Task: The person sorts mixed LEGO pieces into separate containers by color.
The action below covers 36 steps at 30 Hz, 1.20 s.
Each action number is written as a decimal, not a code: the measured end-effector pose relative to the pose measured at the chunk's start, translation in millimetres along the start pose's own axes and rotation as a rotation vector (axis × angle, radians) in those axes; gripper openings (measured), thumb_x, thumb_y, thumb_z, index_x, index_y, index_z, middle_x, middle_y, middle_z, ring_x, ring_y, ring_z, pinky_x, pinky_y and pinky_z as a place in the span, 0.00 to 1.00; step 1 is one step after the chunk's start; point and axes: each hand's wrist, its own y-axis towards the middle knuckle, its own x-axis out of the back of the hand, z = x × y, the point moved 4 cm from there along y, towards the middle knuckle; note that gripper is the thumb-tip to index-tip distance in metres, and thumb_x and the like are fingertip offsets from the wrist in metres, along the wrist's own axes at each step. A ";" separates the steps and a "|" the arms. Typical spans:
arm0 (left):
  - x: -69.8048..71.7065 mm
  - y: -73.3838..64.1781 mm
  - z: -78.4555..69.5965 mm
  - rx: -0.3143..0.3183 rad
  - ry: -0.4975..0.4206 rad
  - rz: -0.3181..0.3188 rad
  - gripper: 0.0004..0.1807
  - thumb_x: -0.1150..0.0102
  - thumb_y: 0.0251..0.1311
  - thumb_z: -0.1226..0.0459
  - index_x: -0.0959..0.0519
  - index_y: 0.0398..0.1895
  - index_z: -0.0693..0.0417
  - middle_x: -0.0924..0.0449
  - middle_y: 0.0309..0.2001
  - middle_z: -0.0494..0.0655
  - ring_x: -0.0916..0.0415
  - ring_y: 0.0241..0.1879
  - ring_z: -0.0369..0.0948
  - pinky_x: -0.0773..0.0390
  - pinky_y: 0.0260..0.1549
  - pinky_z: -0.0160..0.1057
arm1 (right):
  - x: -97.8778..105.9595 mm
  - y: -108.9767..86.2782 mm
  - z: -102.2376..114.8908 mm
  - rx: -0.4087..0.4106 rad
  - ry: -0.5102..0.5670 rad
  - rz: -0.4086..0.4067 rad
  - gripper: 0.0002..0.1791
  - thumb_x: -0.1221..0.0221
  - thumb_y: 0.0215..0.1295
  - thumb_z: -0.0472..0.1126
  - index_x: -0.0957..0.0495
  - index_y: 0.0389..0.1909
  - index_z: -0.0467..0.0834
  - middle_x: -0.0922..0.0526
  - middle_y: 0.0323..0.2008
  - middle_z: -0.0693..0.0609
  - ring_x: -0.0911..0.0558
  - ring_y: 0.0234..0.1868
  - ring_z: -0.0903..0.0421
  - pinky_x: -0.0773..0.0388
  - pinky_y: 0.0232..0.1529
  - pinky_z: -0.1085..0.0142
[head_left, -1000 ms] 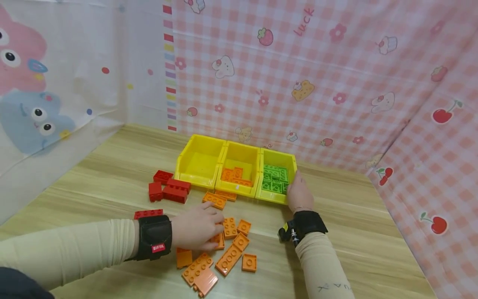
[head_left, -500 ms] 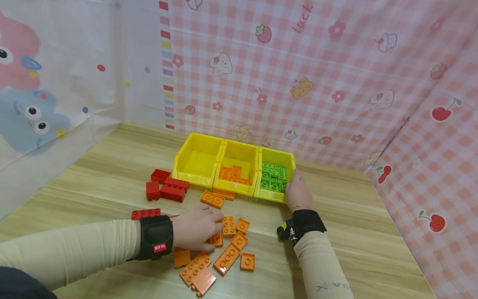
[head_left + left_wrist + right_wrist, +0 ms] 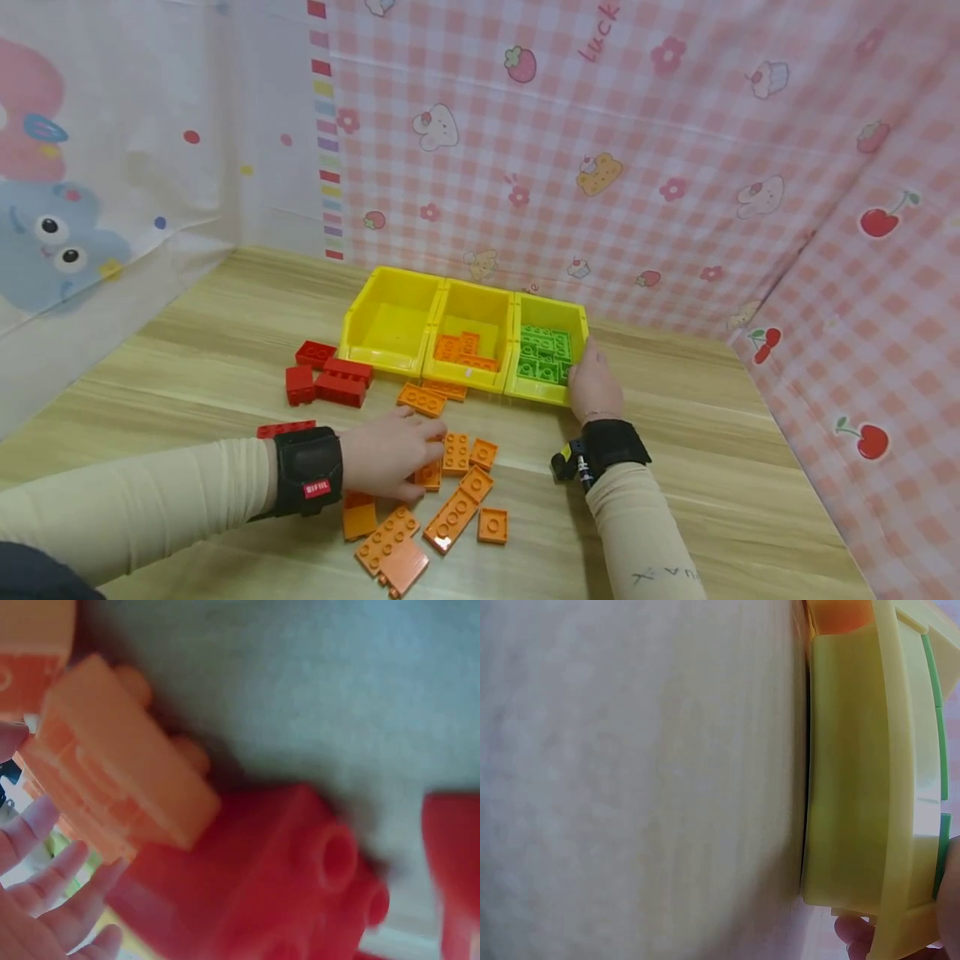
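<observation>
Orange bricks (image 3: 455,454) near my left hand (image 3: 386,457), some studs up, rightmost yellow bin (image 3: 536,390) holding green bricks (image 3: 545,350), gripped in my right hand (image 3: 597,388)

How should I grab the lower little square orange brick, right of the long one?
Try pinching the square orange brick by its near and far edges, coming from above and the right. It lies flat with straight edges. Bare tabletop lies on its right, but the long orange brick crowds its left.
</observation>
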 end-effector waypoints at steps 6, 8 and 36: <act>28.8 11.4 18.3 -0.021 0.034 -0.108 0.20 0.40 0.55 0.48 0.23 0.42 0.52 0.30 0.56 0.54 0.29 0.51 0.48 0.32 0.52 0.47 | 0.6 -0.4 0.5 0.001 0.000 0.008 0.30 0.59 0.70 0.38 0.53 0.71 0.37 0.35 0.61 0.34 0.28 0.55 0.39 0.32 0.53 0.47; 42.1 24.0 30.9 -0.021 0.063 -0.180 0.20 0.39 0.54 0.50 0.23 0.42 0.55 0.28 0.54 0.55 0.30 0.51 0.49 0.33 0.52 0.47 | 1.4 0.3 -1.0 0.001 0.000 -0.002 0.30 0.59 0.70 0.38 0.52 0.71 0.37 0.34 0.60 0.35 0.27 0.54 0.39 0.31 0.51 0.47; 16.6 148.5 129.1 0.334 -0.002 0.088 0.16 0.45 0.59 0.72 0.24 0.51 0.59 0.24 0.48 0.55 0.25 0.47 0.50 0.27 0.46 0.49 | 1.7 2.0 -4.3 -0.011 0.015 -0.001 0.30 0.58 0.70 0.40 0.52 0.71 0.39 0.34 0.61 0.37 0.26 0.52 0.40 0.30 0.50 0.49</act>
